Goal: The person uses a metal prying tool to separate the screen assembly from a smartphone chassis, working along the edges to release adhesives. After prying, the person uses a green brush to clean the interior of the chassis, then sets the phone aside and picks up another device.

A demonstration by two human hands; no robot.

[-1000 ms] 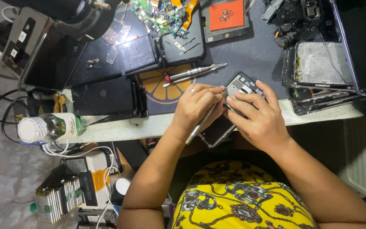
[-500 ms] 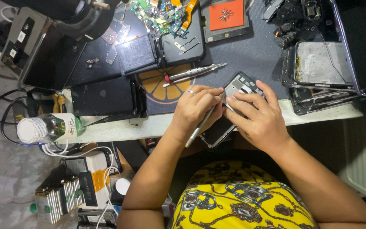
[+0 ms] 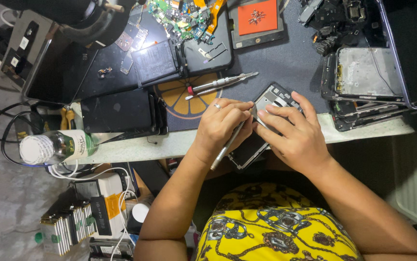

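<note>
An opened phone (image 3: 272,99) with its back removed lies tilted over the near edge of the workbench (image 3: 136,147). My right hand (image 3: 297,135) lies on top of it, fingers pressing it down. My left hand (image 3: 223,123), a ring on one finger, grips a slim silver screwdriver (image 3: 226,146) like a pen, tip at the phone's inner frame, handle pointing toward me. Much of the phone's lower half is hidden under both hands.
Two more screwdrivers (image 3: 218,84) rest on a round orange mat (image 3: 182,96). Dark phone screens (image 3: 119,112), circuit boards (image 3: 182,17), an orange pad (image 3: 259,17) and stripped phone frames (image 3: 365,72) crowd the bench. A plastic bottle (image 3: 54,147) stands at left. Cables and batteries (image 3: 68,227) sit below.
Both hands stay on the phone; only slight finger and screwdriver shifts show.
</note>
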